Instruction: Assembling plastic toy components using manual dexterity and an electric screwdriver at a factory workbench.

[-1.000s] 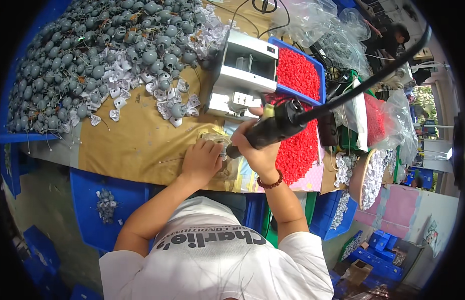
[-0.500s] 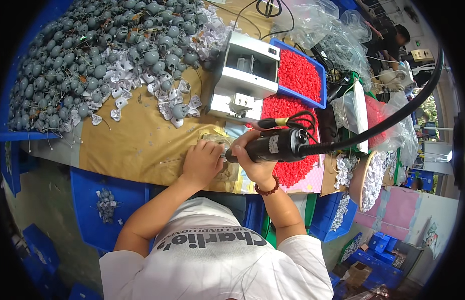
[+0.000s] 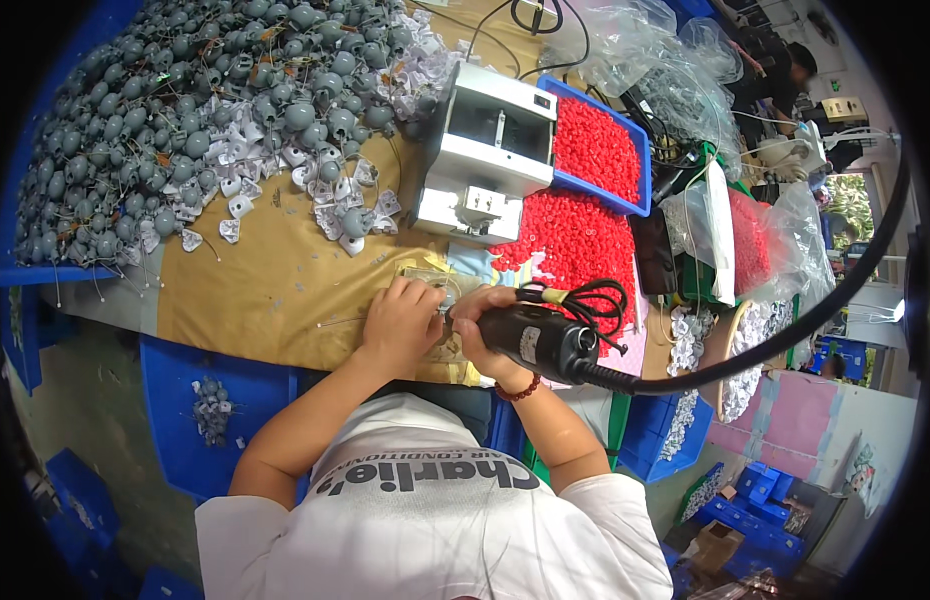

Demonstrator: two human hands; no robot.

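One black power tool (image 3: 535,343), gripped by the right hand (image 3: 477,328), slants inward from the table's (image 3: 253,312) near edge, pointing left; the left hand (image 3: 402,318) curls beside it, hold impossible to tell

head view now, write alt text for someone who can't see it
A person's right hand grips a black corded tool, its front end close to the left hand on a brown-covered table. A heap of grey round parts lies to the left; ahead are a white machine and red pieces in and beside a blue tray.
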